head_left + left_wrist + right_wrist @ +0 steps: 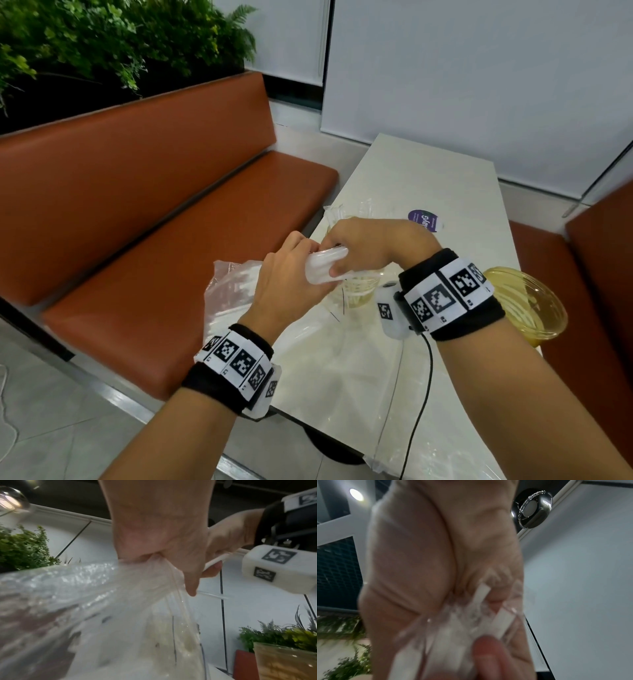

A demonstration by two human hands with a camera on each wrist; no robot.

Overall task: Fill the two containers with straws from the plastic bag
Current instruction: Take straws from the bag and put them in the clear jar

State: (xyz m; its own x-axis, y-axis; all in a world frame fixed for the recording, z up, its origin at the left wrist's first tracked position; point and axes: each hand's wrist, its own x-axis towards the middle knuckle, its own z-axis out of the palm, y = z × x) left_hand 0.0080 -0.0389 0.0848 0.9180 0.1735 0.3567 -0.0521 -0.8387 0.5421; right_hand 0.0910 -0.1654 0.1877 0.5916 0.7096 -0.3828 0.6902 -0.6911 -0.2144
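Observation:
A bundle of white wrapped straws (323, 265) is held in mid-air between both hands, above the left edge of the white table (428, 178). My right hand (363, 243) curls over the bundle's far end; in the right wrist view several straws (502, 623) cross its palm (436, 561) under clear film. My left hand (291, 274) grips the clear plastic bag (233, 291) at its mouth, fingers bunching the film (85, 595). Directly below the hands stands one yellowish clear container (363, 291) holding straws. A second container (527, 308) sits at the table's right edge.
An orange bench (171, 240) runs along the left, with plants behind it. A purple round sticker (423, 220) lies on the table beyond the hands. Clear plastic film (394, 377) covers the near table. A black cable (428, 377) hangs from my right wrist.

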